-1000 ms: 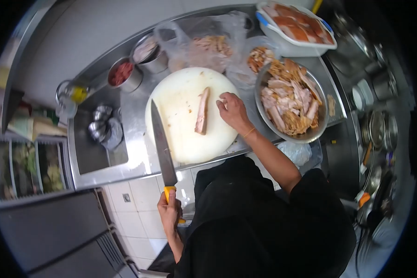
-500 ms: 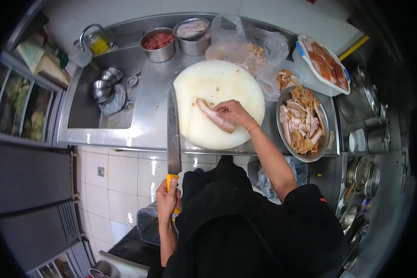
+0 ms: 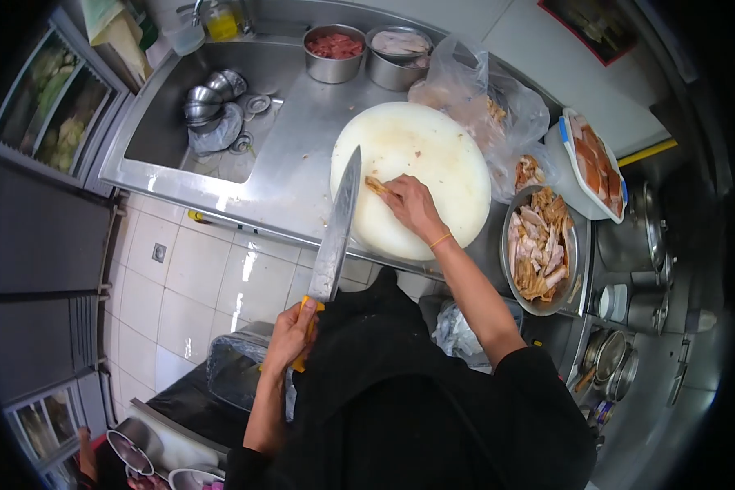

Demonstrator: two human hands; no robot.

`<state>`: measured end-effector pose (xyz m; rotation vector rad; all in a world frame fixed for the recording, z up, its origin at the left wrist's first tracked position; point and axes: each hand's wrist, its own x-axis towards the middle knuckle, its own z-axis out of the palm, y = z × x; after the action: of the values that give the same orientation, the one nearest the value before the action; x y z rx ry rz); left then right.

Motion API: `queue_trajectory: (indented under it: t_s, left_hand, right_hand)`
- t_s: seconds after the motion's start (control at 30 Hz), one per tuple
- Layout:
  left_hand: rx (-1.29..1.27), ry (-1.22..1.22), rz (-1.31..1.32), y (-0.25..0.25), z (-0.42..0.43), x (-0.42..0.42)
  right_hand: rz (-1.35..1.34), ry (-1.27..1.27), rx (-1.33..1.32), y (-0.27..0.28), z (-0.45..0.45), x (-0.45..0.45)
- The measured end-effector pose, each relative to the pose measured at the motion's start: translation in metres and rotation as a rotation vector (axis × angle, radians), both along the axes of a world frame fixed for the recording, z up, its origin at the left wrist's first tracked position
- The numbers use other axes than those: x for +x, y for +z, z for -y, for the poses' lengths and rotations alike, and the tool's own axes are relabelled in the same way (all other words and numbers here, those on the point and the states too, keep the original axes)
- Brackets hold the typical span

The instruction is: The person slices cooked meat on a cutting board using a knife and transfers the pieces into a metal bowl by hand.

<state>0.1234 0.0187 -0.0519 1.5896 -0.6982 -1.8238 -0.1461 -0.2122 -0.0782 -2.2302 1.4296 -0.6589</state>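
My left hand grips the yellow handle of a large knife. Its long blade points up and away, the tip over the left part of a round white cutting board. On the board, my right hand has its fingers closed over a strip of cooked meat. Only the brown end of the strip shows; the fingers hide the rest. Blade and meat lie close, with a small gap between them. Right of the board, an oval metal dish holds cut pieces of meat.
Behind the board stand a pot of red meat, a pot of pale meat and plastic bags. A white tub of meat slabs is at right. Metal bowls lie in the sink. Someone's arm shows at lower left.
My view has turned, shifting the counter. The knife now slants, its tip over the board nearer my right hand. The meat strip, mostly visible before, is now mostly under my right fingers.
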Motion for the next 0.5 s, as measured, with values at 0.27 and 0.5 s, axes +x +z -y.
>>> queue_trajectory:
  t_s: [0.27, 0.5]
  left_hand:
    - [0.035, -0.103, 0.01, 0.012, 0.002, 0.009]
    - [0.006, -0.223, 0.21, 0.018, 0.013, 0.02]
  right_hand:
    - [-0.006, -0.044, -0.095, -0.012, -0.002, 0.003]
    - [0.048, -0.042, -0.125, -0.015, -0.004, 0.004]
